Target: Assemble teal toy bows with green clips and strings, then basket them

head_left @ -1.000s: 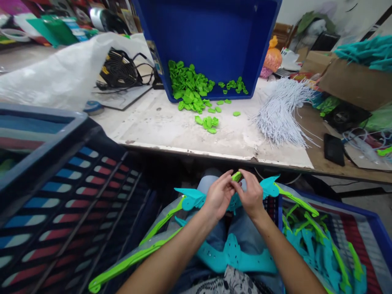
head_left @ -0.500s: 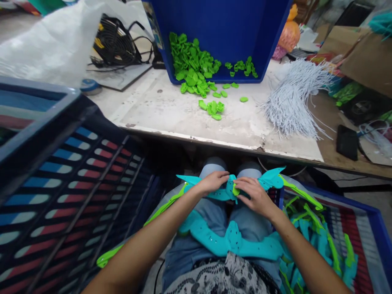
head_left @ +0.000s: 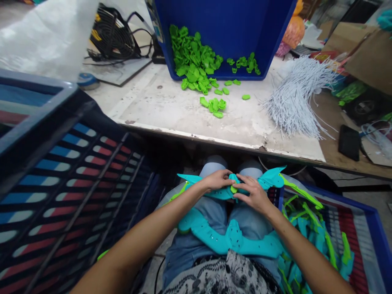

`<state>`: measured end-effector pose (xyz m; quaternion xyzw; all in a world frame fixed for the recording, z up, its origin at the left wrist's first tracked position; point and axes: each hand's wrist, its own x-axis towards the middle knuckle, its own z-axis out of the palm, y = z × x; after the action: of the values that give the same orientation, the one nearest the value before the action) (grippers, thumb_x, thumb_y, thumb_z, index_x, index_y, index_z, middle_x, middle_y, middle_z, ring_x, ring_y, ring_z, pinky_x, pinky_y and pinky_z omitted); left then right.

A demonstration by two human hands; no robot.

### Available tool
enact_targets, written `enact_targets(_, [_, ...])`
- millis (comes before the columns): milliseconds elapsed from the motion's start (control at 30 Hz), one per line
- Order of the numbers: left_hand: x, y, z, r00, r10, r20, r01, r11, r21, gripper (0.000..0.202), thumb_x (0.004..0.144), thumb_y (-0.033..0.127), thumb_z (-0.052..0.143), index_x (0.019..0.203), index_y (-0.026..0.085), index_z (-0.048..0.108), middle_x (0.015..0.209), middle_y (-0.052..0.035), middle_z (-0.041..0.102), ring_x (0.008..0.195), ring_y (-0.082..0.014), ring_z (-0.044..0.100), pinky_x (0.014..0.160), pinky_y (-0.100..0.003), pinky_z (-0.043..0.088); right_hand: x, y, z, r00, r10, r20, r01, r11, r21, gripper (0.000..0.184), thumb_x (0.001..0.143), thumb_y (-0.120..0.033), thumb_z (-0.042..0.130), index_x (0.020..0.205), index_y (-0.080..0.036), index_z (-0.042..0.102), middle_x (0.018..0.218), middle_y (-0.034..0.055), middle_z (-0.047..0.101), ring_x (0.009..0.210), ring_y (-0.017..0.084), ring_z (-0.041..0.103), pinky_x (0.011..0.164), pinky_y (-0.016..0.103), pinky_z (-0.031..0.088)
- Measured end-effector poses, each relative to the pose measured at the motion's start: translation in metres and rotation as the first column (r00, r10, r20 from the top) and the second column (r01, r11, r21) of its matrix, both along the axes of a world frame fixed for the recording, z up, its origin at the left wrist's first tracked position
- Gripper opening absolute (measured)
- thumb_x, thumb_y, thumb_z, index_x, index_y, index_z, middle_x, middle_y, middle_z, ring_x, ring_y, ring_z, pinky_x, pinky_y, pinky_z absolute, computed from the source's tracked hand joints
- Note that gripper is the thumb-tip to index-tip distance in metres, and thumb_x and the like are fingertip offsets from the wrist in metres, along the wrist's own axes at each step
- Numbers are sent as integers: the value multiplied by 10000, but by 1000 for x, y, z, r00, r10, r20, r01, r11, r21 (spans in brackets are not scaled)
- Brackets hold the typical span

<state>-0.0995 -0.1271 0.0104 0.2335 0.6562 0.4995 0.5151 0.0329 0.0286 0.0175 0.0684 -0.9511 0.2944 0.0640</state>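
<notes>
We see the right hand (head_left: 252,194) pinching the clip (head_left: 233,189) against the frame (head_left: 222,194), apparently propped on the thighs (head_left: 214,210) beneath both hands; whether the left hand (head_left: 219,180), touching it, grips, we cannot tell.

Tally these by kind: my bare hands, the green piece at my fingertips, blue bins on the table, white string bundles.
Left hand and right hand: 2
Green plastic piece: 1
Blue bin: 1
White string bundle: 1
Total: 5
</notes>
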Motion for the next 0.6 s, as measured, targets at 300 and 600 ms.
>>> enact_targets(300, [5,2,-5,977,13,-215,-6,999,35,435,777,383,581,1104,96,598,926,-77,667,841,-214,597,715,-286,466,-15,-4,13,941,-151,303,142,989,52,591,801,-389,669,1327,-212,469,1118,95,667,1034,282,620,907,433,451])
enact_targets(600, [3,1,-11,976,-6,-219,19,998,57,425,797,411,568,1099,113,598,947,-73,659,856,-210,591,729,-281,462,-12,6,11,971,57,232,-79,993,90,494,880,-325,596,1341,-205,464,1172,105,649,1030,257,633,856,375,481])
